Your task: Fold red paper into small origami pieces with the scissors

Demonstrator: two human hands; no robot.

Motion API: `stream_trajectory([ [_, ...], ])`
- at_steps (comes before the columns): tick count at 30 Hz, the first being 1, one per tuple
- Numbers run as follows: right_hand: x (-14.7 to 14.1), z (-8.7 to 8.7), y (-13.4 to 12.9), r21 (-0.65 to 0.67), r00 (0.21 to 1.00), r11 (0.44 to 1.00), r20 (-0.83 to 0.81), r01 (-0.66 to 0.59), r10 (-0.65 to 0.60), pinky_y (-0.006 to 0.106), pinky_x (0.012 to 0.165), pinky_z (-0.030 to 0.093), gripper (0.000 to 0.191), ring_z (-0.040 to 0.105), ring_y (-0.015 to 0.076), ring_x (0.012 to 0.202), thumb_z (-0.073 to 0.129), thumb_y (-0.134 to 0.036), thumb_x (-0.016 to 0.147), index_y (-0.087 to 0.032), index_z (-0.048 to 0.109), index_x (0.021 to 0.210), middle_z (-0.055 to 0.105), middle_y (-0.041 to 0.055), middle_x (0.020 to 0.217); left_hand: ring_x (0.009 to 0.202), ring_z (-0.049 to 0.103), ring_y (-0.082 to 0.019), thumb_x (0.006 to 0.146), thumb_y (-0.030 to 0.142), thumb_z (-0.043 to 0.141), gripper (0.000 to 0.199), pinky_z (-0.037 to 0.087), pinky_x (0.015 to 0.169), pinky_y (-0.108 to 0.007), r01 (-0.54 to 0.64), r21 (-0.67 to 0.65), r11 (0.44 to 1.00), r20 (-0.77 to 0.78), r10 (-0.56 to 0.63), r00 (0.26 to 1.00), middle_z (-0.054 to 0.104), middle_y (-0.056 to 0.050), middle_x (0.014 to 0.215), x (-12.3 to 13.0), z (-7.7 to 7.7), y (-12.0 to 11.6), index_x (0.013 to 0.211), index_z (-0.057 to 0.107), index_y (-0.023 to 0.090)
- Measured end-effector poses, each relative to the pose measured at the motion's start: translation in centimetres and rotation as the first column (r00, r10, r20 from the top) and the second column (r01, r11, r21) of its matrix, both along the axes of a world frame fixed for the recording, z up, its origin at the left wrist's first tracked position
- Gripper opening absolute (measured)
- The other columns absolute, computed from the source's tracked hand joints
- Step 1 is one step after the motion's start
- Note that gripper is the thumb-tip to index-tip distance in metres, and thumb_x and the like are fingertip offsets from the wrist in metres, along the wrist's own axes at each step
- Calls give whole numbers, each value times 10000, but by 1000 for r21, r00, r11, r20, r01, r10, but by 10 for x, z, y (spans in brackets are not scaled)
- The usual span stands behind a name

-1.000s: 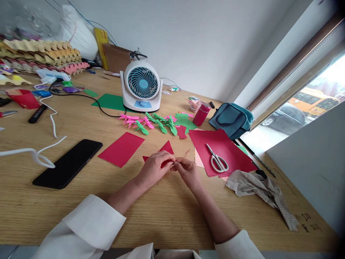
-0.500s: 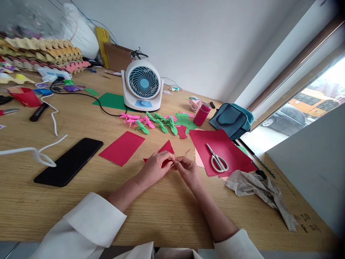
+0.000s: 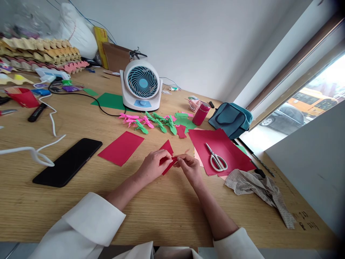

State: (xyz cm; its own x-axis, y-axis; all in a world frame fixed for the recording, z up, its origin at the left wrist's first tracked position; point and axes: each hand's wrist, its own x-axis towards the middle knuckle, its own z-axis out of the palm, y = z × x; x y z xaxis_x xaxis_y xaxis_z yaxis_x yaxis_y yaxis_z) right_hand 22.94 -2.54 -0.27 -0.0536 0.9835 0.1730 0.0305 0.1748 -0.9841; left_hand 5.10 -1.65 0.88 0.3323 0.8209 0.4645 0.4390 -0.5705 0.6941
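Note:
Both of my hands pinch one piece of folded red paper [image 3: 167, 167] just above the table. My left hand [image 3: 154, 163] is closed on its left side, fingertips curled over the top. My right hand [image 3: 190, 167] pinches its right end between thumb and forefinger. A pointed red corner [image 3: 167, 146] shows beyond my left fingers; whether it belongs to the same piece I cannot tell. Flat on the table to the left lies a red paper rectangle [image 3: 122, 148]. To the right, white-handled scissors [image 3: 217, 160] rest on a stack of red paper [image 3: 234, 154].
Several pink and green folded paper figures [image 3: 151, 121] lie before a white fan [image 3: 142, 84]. A black phone [image 3: 68, 162] and white cable [image 3: 52, 120] are at left. A red cup [image 3: 201, 114], a teal bag [image 3: 231, 119] and a crumpled cloth [image 3: 258, 189] stand or lie at right.
More of the red paper shows below and between my fingers, its lower edge now tilted downward. My hands stay close together. The whole view has shifted slightly.

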Motion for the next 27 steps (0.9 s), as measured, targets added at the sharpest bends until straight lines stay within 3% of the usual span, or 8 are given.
stream_trajectory([
  [12,8,7,1,15,998,999,49,44,-45,283,600,529,317,658,163,620,698,-500,793,-185,688,827,692,22,650,730,607,-137,871,182,566,135,457,690,-237,-20,-4,1000,22,20,1000,664,-1,748,-2,2,2,744,612,177],
  [19,4,0,4,-25,997,999,-70,-40,38,257,593,491,310,580,118,589,769,-472,728,-189,649,767,640,-7,656,730,616,-138,867,202,579,143,460,706,-244,-10,-27,1000,90,12,996,676,-9,765,0,2,1,736,631,179],
  [27,5,-2,5,-50,998,999,-68,-2,-1,254,576,454,306,552,120,575,765,-474,719,-186,664,746,628,-5,618,748,625,-144,859,189,576,133,466,723,-255,21,-39,999,105,-17,994,682,-20,784,1,3,0,744,644,176],
])
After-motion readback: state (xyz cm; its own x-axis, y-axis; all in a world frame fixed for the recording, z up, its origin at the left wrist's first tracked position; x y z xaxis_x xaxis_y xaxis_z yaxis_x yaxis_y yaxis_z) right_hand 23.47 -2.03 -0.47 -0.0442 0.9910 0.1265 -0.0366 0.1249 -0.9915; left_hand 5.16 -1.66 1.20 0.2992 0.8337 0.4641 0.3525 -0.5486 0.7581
